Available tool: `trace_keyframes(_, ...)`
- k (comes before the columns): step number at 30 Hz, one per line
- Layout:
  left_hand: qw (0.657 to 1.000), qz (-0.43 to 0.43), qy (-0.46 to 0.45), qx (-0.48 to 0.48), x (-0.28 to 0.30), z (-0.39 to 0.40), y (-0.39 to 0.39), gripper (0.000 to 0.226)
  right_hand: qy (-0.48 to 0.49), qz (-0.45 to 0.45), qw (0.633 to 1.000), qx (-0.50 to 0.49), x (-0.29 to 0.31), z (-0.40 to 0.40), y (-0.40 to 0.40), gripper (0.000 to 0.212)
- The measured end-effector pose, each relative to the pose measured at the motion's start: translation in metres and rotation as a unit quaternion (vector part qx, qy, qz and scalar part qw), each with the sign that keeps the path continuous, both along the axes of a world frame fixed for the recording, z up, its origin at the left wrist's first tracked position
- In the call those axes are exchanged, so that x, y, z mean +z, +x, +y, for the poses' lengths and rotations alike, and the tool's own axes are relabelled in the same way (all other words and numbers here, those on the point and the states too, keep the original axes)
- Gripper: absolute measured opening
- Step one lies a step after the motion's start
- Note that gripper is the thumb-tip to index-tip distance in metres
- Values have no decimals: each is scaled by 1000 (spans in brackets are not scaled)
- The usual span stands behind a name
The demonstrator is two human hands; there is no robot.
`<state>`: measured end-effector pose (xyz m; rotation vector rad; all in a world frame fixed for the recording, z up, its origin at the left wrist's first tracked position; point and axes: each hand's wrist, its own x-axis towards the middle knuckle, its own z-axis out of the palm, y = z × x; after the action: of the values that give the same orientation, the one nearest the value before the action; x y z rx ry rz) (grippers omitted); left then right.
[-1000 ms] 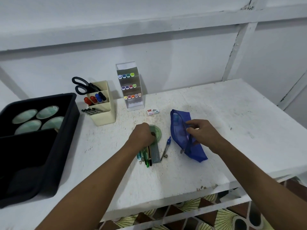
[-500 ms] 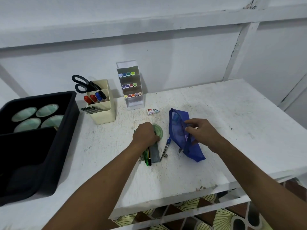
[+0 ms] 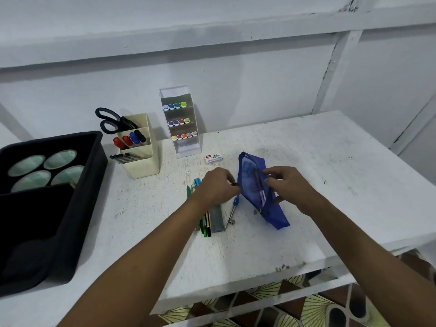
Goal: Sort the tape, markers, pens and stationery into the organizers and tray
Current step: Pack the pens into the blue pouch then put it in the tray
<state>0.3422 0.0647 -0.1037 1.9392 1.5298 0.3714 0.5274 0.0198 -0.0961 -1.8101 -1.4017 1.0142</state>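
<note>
- Blue mesh pouch (image 3: 257, 185) is seen mid-worktop (image 3: 330, 175), just right of the loose pen pile (image 3: 206, 220); long axis runs far-left to near-right, mouth unzipped.
- Right hand (image 3: 290, 187) is pinched on the pouch's right lip; fingers clenched on fabric.
- Left hand (image 3: 217, 187) is held at the pouch's left edge, fingers curled around something small and dark; what exactly can't be told.
- Pink/purple pens are seen inside, lying along the pouch axis.
- Judged: contents lie between both hands, left hand nearer the opening's far end, so pull-out prob. goes lengthwise.
- Cream organizer (image 3: 141, 152) & black tray (image 3: 77, 185) stand well left of the pouch.
</note>
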Motion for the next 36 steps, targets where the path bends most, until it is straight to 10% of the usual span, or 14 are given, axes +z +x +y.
trace_keyframes(9,973,-18,-130,-191,17,-10,35,37,17,-15,1000,-12,1,-2,7,33)
trace_keyframes(14,993,-60,-86,-45,8,-2,10,30,10,-10,1000,-12,1,-2,8,31)
trace_keyframes(19,989,135,-4,55,-4,11,-22,15,6,-6,1000,-5,1,-1,4,32)
trace_keyframes(28,969,237,36,59,-20,-4,-13,63,3,-9,1000,2,-1,2,2,34)
trace_keyframes(36,990,99,7,95,-19,-1,-12,33,9,-13,1000,-10,0,2,8,31)
